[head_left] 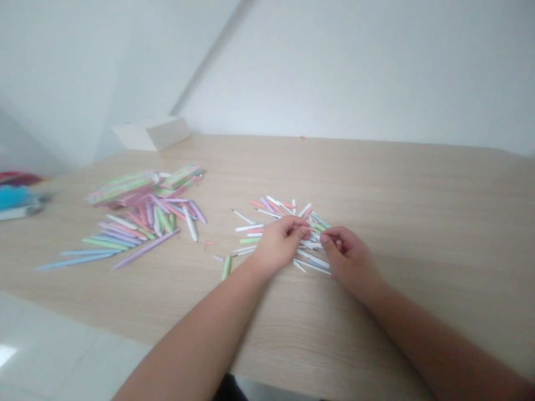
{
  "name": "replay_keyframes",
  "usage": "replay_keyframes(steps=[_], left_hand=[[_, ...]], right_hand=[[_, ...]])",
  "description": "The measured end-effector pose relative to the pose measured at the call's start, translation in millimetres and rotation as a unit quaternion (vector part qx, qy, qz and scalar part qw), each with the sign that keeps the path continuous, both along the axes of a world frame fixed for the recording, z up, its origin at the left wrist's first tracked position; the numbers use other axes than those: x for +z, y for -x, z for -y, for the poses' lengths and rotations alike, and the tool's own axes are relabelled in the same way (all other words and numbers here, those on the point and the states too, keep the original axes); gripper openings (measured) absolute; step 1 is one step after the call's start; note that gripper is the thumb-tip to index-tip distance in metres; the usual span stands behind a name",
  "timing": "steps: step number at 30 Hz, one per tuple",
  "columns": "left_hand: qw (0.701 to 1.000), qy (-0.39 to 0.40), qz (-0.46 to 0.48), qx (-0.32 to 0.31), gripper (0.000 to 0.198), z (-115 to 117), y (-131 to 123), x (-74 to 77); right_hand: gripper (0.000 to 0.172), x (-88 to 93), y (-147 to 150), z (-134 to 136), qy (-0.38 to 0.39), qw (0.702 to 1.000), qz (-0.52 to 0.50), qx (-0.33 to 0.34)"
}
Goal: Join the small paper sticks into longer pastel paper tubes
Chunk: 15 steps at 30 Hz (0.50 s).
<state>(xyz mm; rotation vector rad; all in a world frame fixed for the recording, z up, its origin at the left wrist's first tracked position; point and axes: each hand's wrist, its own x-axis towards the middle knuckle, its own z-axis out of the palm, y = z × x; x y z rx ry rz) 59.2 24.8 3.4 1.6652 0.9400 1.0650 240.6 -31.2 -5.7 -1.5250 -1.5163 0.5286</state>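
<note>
My left hand and my right hand sit close together above a loose scatter of thin paper sticks, white and pastel. Fingertips of both hands are pinched inward, facing each other. They seem to hold a thin paper stick between them, though the fingers hide most of it. Several sticks lie under and around both hands. A green stick lies just left of my left wrist.
The light wood table carries a second spread of longer pastel sticks and flat packs of coloured paper strips at left. A white box stands at the back edge. Blue and red items lie beyond the left edge.
</note>
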Motion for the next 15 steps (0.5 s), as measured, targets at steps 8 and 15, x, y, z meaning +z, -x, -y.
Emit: replay_keyframes(steps=[8, 15], left_hand=[[1.000, 0.009, -0.005, 0.002, 0.020, 2.8, 0.8, 2.4], [1.000, -0.010, -0.028, 0.000, 0.020, 3.1, 1.8, 2.6]], right_hand=[[0.028, 2.7, -0.6, 0.5, 0.017, 1.000, -0.011, 0.004], [0.028, 1.3, -1.8, -0.1, 0.021, 1.000, -0.017, 0.009]])
